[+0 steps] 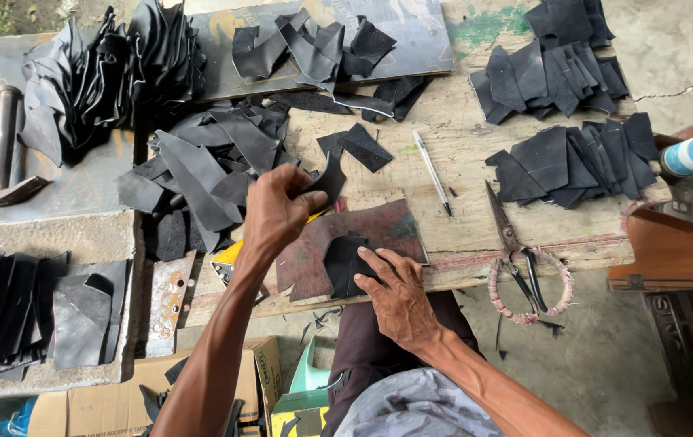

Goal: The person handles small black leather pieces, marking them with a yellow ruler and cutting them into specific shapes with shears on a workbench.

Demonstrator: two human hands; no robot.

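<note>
The left hand (277,212) is raised just above the surface (459,146), its grip clamped on one black rubber piece (330,180) pinched between thumb and fingertips. The right hand (399,295) lies flat, fingers spread and pressing down on a second black piece (342,260), which rests on a reddish-brown board (379,231) at the near edge of the surface, right in front of the person. Its grip is apart, holding nothing closed.

One pen (432,171) lies just beyond the board, to its right. One pair of scissors (516,259), handles wrapped in pinkish cord, lies at the near right edge. Two neat stacks of cut pieces (565,65) sit at the far right, one behind the other. A loose heap of scraps (209,170) spreads left of the left hand, and a bundle of rubber strips (112,73) stands far left. One hammer (2,154) lies at the far left on a dark sheet. One more stack of black sheets (23,311) rests at the near left. One blue-capped bottle (690,155) stands at the right edge.
</note>
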